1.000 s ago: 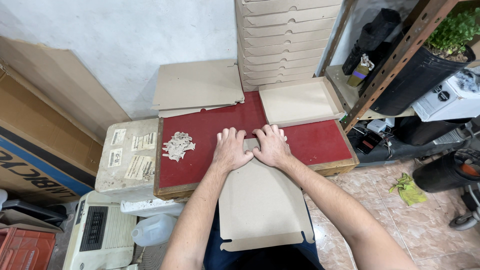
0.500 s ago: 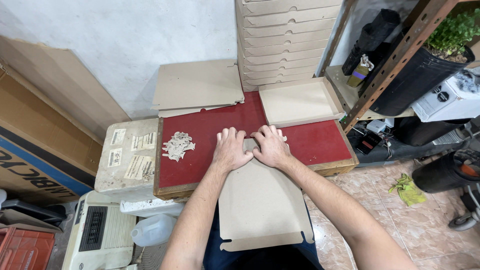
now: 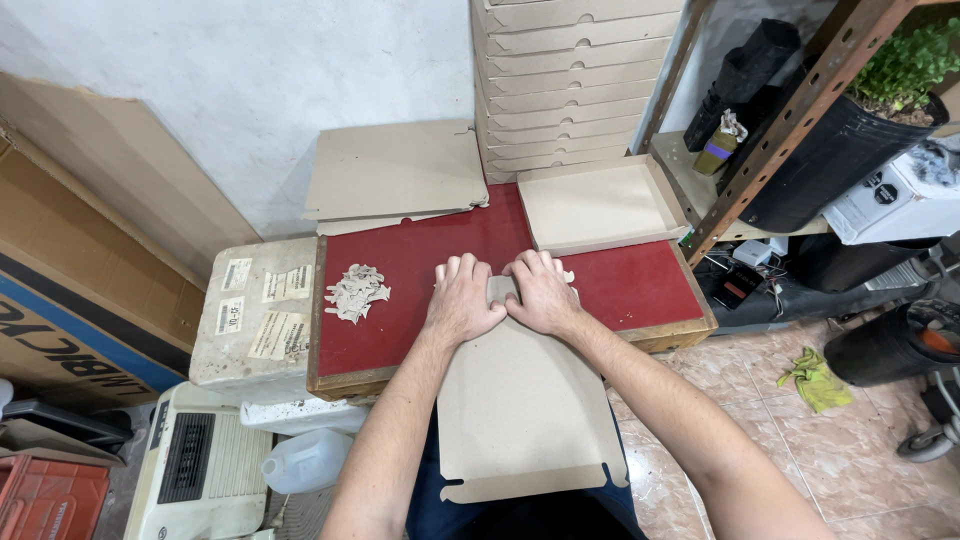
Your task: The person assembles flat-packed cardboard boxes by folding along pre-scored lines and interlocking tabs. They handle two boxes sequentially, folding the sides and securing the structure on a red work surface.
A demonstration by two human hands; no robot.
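- Your left hand and right hand cover the far edge of the flat brown cardboard sheet, so you cannot see how it is folded there.
- The tall stack of folded cardboard boxes is cut off by the top edge.
- The small grey cardboard scraps are too small to tell apart.
- Your forearms run out of the bottom edge.

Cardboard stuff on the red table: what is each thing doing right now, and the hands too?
Flat cardboard sheet: unfolded, far edge pressed down, near end overhanging the table.
Left hand: flat on the sheet.
Right hand: flat on the sheet.
Folded box tray: assembled, open, empty.
Stack of boxes: folded, piled up.
Flat blanks: unfolded, stacked.
Cardboard scraps: loose pile.
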